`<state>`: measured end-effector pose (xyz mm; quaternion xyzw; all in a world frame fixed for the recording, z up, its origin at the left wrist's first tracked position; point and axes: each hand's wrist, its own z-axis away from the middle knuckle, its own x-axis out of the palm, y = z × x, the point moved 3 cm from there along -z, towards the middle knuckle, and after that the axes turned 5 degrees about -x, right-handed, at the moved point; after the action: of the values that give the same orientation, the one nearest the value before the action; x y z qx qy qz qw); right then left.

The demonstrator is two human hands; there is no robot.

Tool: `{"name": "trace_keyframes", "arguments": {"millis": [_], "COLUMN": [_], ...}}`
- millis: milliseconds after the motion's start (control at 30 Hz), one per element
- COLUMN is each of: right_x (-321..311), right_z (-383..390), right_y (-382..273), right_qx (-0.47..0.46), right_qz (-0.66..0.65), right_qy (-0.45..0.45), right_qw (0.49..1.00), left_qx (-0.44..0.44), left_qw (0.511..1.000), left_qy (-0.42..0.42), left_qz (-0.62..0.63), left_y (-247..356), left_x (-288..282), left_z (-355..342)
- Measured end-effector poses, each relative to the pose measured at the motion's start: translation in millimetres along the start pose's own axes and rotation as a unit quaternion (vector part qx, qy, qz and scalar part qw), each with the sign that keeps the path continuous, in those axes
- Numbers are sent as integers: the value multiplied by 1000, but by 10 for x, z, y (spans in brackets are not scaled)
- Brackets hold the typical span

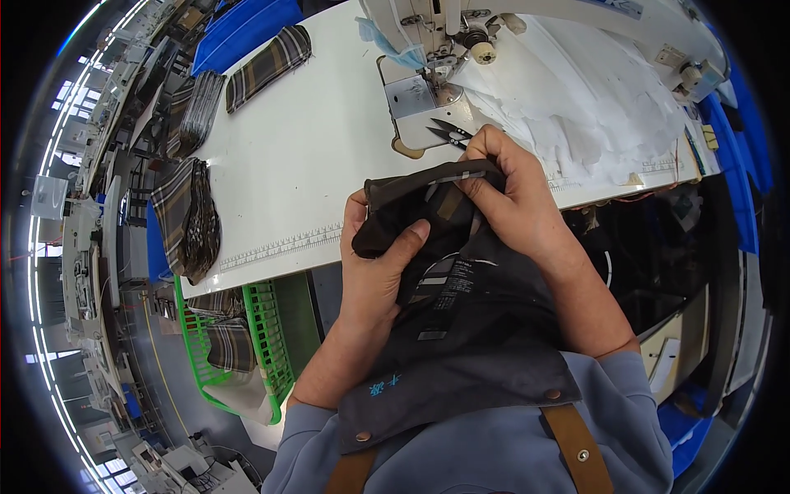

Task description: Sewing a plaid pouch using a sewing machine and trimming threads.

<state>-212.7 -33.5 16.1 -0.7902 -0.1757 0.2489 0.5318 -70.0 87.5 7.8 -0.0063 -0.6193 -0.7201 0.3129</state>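
Note:
In front of my chest, both hands hold a dark brown cloth piece (411, 195) with a folded upper edge and lighter stripes. My left hand (374, 259) grips its left side, thumb on the near face and fingers behind. My right hand (514, 193) pinches the folded edge at the right corner between thumb and fingers. Black-handled thread snips (450, 132) show beside my right fingers, blades toward the left. Whether that hand holds them or they lie on the table, I cannot tell. Beyond them stands a white sewing machine (436, 62).
Plaid cloth pieces (270, 67) and stacked plaid bundles (188, 216) lie along the left of the white table (288, 181). White sheeting (576, 107) covers its right side. A green basket (267, 346) with plaid pieces stands below left; a blue bin (239, 33) is behind.

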Motion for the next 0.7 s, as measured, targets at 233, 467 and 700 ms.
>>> {"name": "trace_keyframes", "arguments": {"millis": [233,467,700], "right_x": [-8,8,29], "right_z": [34,46,58], "right_y": [24,37,23], "right_qx": [3,10,-13], "right_qz": [0,5,-2], "right_qy": [3,-5,33], "right_qw": [1000,1000,999], "left_qx": [-16,-16,-13], "left_qw": [1000,1000,1000], "left_qy": [2,4,4], "left_qz": [9,17,25], "left_y": [-52,-63,-87], "left_x": [4,5,-7], "left_z": [-3,10,0]}}
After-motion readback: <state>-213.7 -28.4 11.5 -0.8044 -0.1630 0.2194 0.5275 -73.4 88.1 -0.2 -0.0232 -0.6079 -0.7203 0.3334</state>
